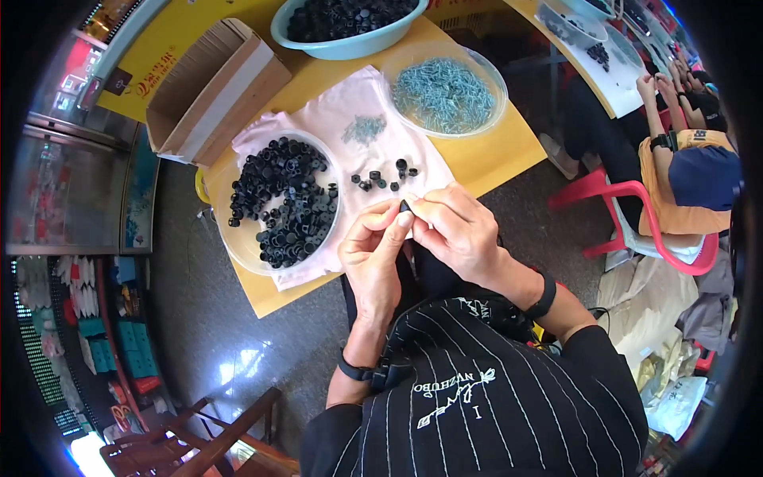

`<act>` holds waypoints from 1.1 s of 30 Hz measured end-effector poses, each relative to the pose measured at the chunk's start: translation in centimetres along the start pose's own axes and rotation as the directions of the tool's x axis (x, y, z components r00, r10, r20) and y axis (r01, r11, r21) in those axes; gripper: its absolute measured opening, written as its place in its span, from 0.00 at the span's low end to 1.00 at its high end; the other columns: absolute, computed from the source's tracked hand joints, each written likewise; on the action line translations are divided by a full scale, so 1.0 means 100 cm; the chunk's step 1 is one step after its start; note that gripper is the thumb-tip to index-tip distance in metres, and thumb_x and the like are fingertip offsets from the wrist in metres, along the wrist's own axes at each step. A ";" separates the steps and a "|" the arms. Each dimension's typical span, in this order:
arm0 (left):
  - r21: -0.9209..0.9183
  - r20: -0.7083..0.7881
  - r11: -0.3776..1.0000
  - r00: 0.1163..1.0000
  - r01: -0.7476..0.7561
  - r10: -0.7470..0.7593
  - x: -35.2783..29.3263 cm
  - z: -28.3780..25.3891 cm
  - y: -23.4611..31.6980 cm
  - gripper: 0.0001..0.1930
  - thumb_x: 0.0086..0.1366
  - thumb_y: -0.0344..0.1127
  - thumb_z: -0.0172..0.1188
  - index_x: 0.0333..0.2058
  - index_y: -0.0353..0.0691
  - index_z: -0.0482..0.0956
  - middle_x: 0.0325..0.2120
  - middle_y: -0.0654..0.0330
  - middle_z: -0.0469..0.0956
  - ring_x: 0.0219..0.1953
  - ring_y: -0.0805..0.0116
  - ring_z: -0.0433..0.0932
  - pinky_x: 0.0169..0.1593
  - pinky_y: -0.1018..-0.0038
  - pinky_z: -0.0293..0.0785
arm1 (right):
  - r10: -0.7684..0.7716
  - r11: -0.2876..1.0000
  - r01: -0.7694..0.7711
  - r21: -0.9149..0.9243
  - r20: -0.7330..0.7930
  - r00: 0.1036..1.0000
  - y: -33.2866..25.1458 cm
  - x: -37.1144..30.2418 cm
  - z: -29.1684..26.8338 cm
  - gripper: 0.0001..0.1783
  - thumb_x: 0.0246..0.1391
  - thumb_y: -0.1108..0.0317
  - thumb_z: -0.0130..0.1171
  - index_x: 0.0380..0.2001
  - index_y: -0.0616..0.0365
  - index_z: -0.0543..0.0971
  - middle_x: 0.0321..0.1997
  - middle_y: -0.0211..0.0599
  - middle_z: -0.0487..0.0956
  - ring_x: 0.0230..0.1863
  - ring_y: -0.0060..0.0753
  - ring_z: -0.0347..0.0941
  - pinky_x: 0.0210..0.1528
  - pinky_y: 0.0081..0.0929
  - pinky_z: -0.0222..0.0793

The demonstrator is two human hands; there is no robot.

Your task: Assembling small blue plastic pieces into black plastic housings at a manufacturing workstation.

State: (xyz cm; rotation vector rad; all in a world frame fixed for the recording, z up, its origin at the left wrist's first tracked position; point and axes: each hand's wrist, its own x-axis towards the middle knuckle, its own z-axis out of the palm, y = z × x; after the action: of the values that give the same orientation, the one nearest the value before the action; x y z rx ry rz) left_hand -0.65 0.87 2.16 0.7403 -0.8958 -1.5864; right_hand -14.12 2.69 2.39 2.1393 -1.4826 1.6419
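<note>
My left hand (373,253) and my right hand (462,232) meet over the near edge of a pink cloth (421,151). Both are closed, fingertips pinched around one small black plastic part (404,207). Fingers cover most of it, so its full shape is hidden. Just beyond the hands lie several loose black plastic parts (374,176) on the cloth. A little pile of screws (365,129) rests farther back. To the left, a clear round tub (235,242) is heaped with similar black parts. A second round tub (494,89), at the back right, holds many silvery screws.
An open cardboard box (226,91) stands at the table's back left. Behind the cloth, a pale blue basin (350,51) is full of black parts. On the right, a person in an orange garment (636,171) sits near a red plastic chair (652,207). A wooden chair (214,437) is lower left.
</note>
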 end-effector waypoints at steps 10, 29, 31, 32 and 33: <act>-0.074 0.066 0.997 0.998 -0.005 0.010 0.000 -0.024 -0.015 0.09 0.60 0.19 0.62 0.39 0.36 0.80 0.45 0.55 0.78 0.47 0.69 0.77 0.54 0.72 0.73 | 0.318 0.797 -0.457 0.395 0.370 0.873 0.001 0.014 -0.023 0.14 0.50 0.82 0.62 0.42 0.64 0.80 0.34 0.34 0.77 0.30 0.20 0.76 0.30 0.18 0.73; 0.054 0.034 0.995 0.996 -0.082 0.080 -0.004 -0.031 -0.006 0.11 0.60 0.19 0.63 0.41 0.34 0.80 0.47 0.54 0.77 0.46 0.71 0.77 0.48 0.77 0.76 | 0.421 0.644 -0.627 0.438 0.482 0.768 -0.003 0.017 -0.014 0.09 0.54 0.79 0.61 0.40 0.64 0.80 0.32 0.32 0.77 0.31 0.17 0.76 0.32 0.16 0.73; 0.048 0.038 0.996 0.996 -0.080 0.079 -0.003 -0.030 -0.006 0.11 0.60 0.19 0.62 0.41 0.34 0.80 0.47 0.54 0.77 0.45 0.71 0.77 0.46 0.77 0.76 | 0.388 0.715 -0.571 0.404 0.450 0.804 -0.003 0.018 -0.014 0.09 0.54 0.79 0.61 0.40 0.64 0.80 0.32 0.32 0.77 0.30 0.18 0.76 0.31 0.17 0.73; 0.042 0.043 0.996 0.996 -0.080 0.078 -0.003 -0.030 -0.005 0.10 0.60 0.19 0.62 0.41 0.34 0.80 0.47 0.54 0.77 0.45 0.71 0.77 0.44 0.77 0.77 | 0.383 0.714 -0.566 0.412 0.447 0.808 -0.003 0.018 -0.013 0.08 0.54 0.79 0.61 0.39 0.64 0.80 0.31 0.33 0.77 0.30 0.19 0.76 0.31 0.17 0.73; 0.042 0.043 0.996 0.996 -0.079 0.077 -0.002 -0.030 -0.006 0.10 0.60 0.19 0.62 0.41 0.34 0.80 0.47 0.54 0.77 0.45 0.71 0.77 0.44 0.77 0.77 | 0.377 0.713 -0.560 0.421 0.443 0.813 -0.002 0.018 -0.012 0.08 0.54 0.79 0.61 0.39 0.64 0.80 0.30 0.33 0.76 0.29 0.20 0.77 0.31 0.17 0.73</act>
State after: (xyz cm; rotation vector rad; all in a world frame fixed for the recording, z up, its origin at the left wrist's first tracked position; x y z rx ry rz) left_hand 1.64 0.68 0.08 0.6969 -0.9815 -1.5220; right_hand -14.90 2.34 4.36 2.5691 -2.0121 2.1760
